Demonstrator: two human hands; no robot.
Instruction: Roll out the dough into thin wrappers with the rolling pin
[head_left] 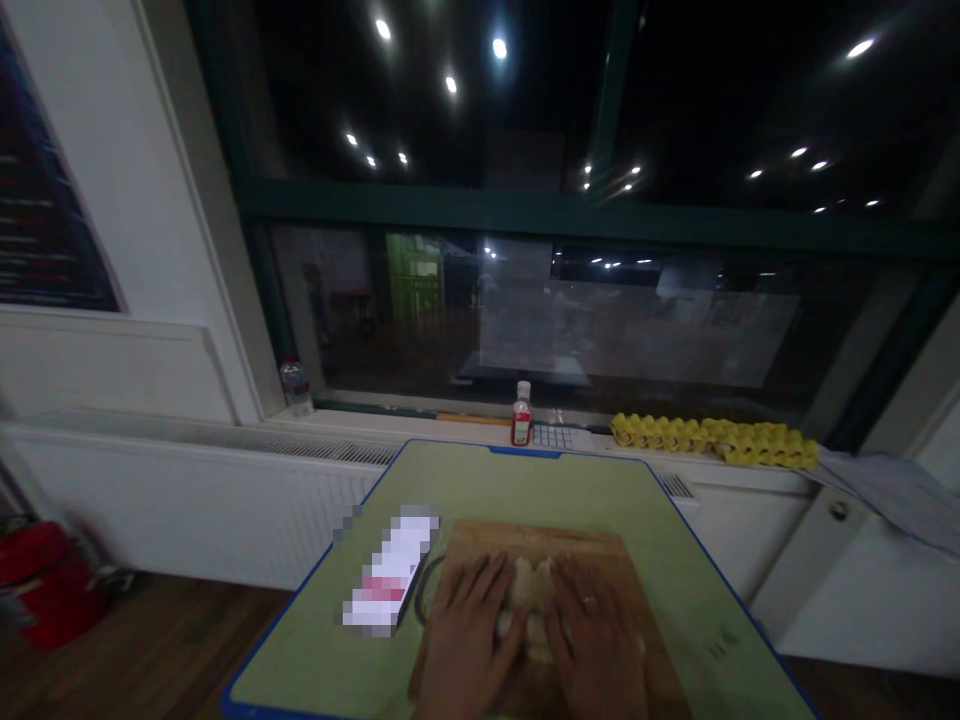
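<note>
My left hand (472,625) lies flat, fingers stretched forward, on the left part of a pale lump of dough (534,585). On the dough's right side rests my right hand (596,630), also palm down with fingers extended and a ring on one of them. Between the two hands the dough shows as a soft, uneven piece, and the rest of it is hidden under my palms. Beneath it is a wooden cutting board (615,560). The curved rim of a round object (426,590) peeks out at the board's left edge.
The board is on a light green table (450,475) with a blue edge. A blurred-out phone-like object (394,575) lies left of it. On the windowsill stand a small red-labelled bottle (521,415), a clear bottle (295,385) and yellow egg trays (712,440). A white radiator (210,500) runs behind.
</note>
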